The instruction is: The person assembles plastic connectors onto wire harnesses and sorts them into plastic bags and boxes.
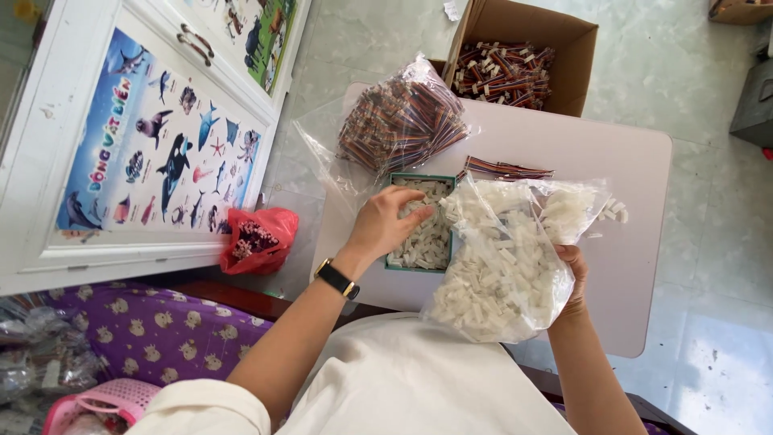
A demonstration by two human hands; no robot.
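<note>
Head view: the left hand [386, 224] reaches into a green tray [419, 219] of white connectors on the counter [628, 161], fingers curled on a few pieces. The right hand [573, 278] grips a clear bag [499, 266] of white connectors from below, held just right of the tray. A bag of coloured wires [403, 121] lies behind the tray, and a box [523, 56] stands beyond.

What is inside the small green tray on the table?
The green tray holds many small white plastic pieces. The left hand covers its upper left part, and the clear bag held by the right hand hides its right edge.
</note>
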